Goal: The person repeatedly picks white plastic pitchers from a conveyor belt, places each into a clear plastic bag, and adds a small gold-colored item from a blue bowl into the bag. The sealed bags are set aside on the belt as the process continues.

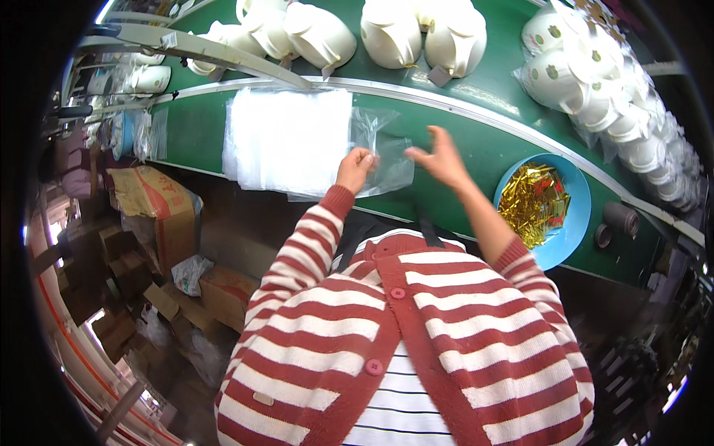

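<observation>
My left hand (355, 170) is closed, thumb against fingers, on a clear plastic bag (392, 169) at the right edge of a stack of bags. The stack of translucent white plastic bags (288, 141) lies flat on the green worktop. To the right of the clear bag, my right hand (442, 158) is raised with thumb and fingers apart, holding nothing. The bag's right edge comes close to my right thumb.
A blue basin (579, 212) holds gold strips (529, 195) at the right. Dark rolls (619, 219) lie beyond it. Cream rounded shells (320, 36) stand past the metal rail (483, 115); plastic-wrapped ones (554, 78) line the right. Cardboard boxes (160, 212) sit lower left.
</observation>
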Available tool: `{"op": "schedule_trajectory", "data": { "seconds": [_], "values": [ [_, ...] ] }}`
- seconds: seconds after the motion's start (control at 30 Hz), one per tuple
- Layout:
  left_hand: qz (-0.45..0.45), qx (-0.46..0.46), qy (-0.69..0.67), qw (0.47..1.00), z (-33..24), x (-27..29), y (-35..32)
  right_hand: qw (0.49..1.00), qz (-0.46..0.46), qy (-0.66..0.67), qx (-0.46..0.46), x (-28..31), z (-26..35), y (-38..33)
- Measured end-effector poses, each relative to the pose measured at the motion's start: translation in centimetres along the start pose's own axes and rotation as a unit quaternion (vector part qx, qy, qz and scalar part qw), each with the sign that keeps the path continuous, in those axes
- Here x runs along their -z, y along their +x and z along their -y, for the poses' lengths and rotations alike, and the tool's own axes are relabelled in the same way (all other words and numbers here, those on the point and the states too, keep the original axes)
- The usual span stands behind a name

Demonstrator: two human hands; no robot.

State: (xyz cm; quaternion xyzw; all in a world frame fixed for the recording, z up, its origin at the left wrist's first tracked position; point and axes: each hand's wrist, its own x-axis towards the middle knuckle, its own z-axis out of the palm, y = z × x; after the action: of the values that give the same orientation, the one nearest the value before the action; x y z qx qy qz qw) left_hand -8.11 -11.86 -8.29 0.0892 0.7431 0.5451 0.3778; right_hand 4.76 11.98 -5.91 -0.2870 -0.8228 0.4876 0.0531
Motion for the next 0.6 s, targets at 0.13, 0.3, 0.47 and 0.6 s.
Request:
{"op": "schedule_trajectory", "data": {
  "seconds": [0.13, 0.3, 0.47, 0.6],
  "values": [
    [0.022, 0.054, -0.203, 0.978, -2.5, -1.6, -3.6, 0.992, -0.023, 0.013, -0.122, -6.3, 0.7, -0.7],
    [-0.016, 0.156, -0.551, 0.819, -2.9, -0.4, -5.1, 0.973, 0.078, -0.193, -0.095, -3.7, -4.2, -1.3],
    [0.039, 0.150, -0.313, 0.937, -2.3, -0.5, -4.3, 0.952, 0.163, -0.176, -0.189, 2.4, -3.9, 2.1],
    [-0.016, -0.079, 0.201, 0.976, -2.2, -0.8, -2.2, 0.989, -0.019, -0.129, -0.063, 10.7, -0.9, 11.1]
  ]
}}
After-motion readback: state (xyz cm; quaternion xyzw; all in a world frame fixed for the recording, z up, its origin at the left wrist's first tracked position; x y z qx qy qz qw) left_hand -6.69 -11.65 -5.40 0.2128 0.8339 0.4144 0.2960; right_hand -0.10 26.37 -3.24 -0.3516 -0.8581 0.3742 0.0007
